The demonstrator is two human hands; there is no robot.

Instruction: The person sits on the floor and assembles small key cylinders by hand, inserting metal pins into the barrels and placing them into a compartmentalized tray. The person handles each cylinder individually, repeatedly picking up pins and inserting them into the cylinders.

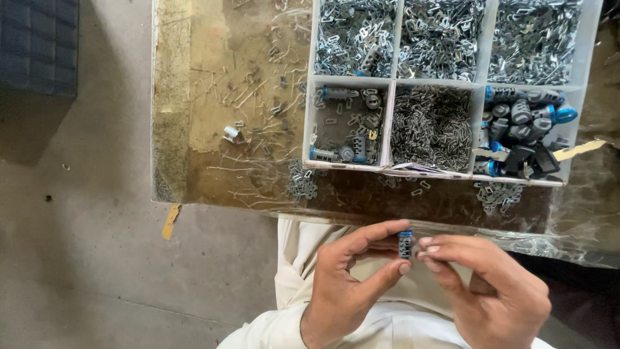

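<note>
Lock cylinder (405, 244), 1 pc, pinched by left hand (349, 284) & right hand (491, 291) grip, by 6-bin tray (390, 123)

A small workshop for assembling metal parts. A scratched bench (213, 129) stands on a bare concrete floor (84, 226), and at its far right sits a divided tray (392, 116) heaped with stamped metal clips (431, 126) and blue-tipped lock cylinders (526, 113). Loose clips lie scattered over the bench.
</note>
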